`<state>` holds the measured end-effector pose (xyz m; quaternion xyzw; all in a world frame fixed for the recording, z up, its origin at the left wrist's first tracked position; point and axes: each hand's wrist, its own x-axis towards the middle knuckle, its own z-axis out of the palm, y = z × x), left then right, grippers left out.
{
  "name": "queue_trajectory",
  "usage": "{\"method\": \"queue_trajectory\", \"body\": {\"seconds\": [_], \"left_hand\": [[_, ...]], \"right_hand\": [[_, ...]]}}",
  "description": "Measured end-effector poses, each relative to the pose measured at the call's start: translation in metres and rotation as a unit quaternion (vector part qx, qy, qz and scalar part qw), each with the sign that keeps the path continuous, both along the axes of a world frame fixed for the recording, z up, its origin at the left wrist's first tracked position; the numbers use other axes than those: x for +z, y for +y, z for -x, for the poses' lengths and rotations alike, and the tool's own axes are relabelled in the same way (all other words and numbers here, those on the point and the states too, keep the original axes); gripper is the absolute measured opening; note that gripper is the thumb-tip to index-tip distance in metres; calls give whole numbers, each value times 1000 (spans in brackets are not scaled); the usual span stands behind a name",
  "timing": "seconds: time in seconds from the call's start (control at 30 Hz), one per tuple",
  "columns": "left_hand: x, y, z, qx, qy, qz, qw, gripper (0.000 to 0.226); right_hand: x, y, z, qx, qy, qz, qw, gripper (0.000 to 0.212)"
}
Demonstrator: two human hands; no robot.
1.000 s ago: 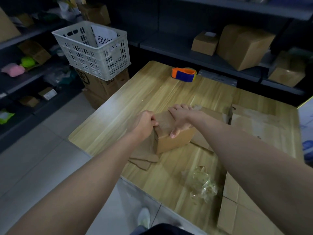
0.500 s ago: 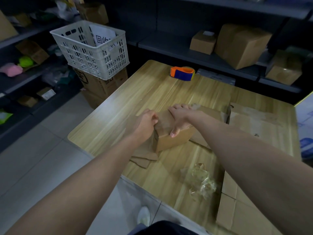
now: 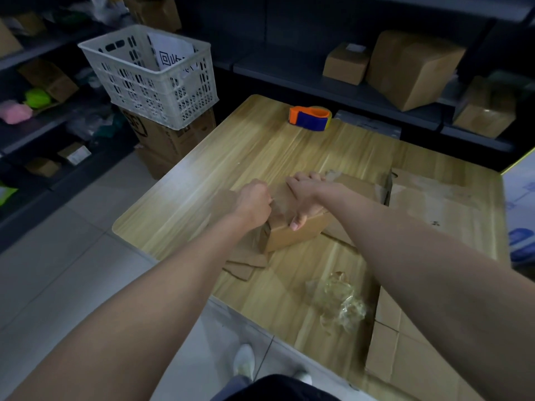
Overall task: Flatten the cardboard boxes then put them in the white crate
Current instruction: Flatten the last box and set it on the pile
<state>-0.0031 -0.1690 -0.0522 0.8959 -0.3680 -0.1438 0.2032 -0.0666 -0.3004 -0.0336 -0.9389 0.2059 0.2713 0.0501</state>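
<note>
While the pale wooden counter point(image 3: 260, 157) bears it centrally — white slatted plastic crate point(image 3: 150, 79) at ten o'clock — the small brown cardboard box point(image 3: 292, 235) looks light, stiff, best taken by its seams; the right hand point(image 3: 307, 198) clamps its top, the left hand point(image 3: 254, 204) curls at nine o'clock, on what I cannot tell.

An orange-and-blue tape dispenser point(image 3: 310, 118) stands on the wooden table point(image 3: 231, 157), well beyond the right hand point(image 3: 305, 195), near the far edge. A crumpled wad of clear tape point(image 3: 338, 299) lies nearer the person than that hand. Far to the left of the left hand point(image 3: 253, 202), a dark shelf point(image 3: 29, 131) holds a pink bundle point(image 3: 14, 111) beside a green bundle point(image 3: 37, 98).
</note>
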Motion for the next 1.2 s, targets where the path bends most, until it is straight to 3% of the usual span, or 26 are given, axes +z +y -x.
{"method": "queue_trajectory", "body": {"seconds": [0.2, 0.3, 0.43, 0.53, 0.67, 0.77, 0.9, 1.07, 1.13, 1.2], "left_hand": [[-20, 8, -9, -78, 86, 82, 990, 25], [-26, 3, -4, -58, 60, 101, 991, 6], [-24, -3, -6, -2, -5, 90, 996, 18], [-16, -9, -3, 8, -15, 61, 998, 15], [-6, -15, -4, 42, 42, 33, 998, 7], [-6, -19, -7, 26, 66, 17, 997, 18], [-12, -9, -6, -30, 114, 82, 990, 32], [-13, 12, -5, 6, 250, 230, 941, 29], [-12, 14, -3, 68, 364, 297, 880, 31], [-11, 18, -4, 166, 480, 364, 780, 29]], "right_hand": [[-4, -2, 9, -16, -6, -16, 1000, 127], [-4, -5, 8, -33, -21, -27, 999, 127], [-2, -3, 2, -31, -19, -27, 999, 124], [-1, -3, -1, -31, -10, -25, 999, 123], [-1, -2, -1, -27, 4, -20, 999, 126], [-1, -2, 1, -28, 5, -22, 999, 124], [-1, -4, 2, -36, 5, -31, 999, 122], [-1, -7, 0, -42, 3, -37, 998, 126], [-2, -8, 0, -46, -1, -39, 998, 125], [-2, -9, 1, -50, -5, -46, 998, 123]]}}
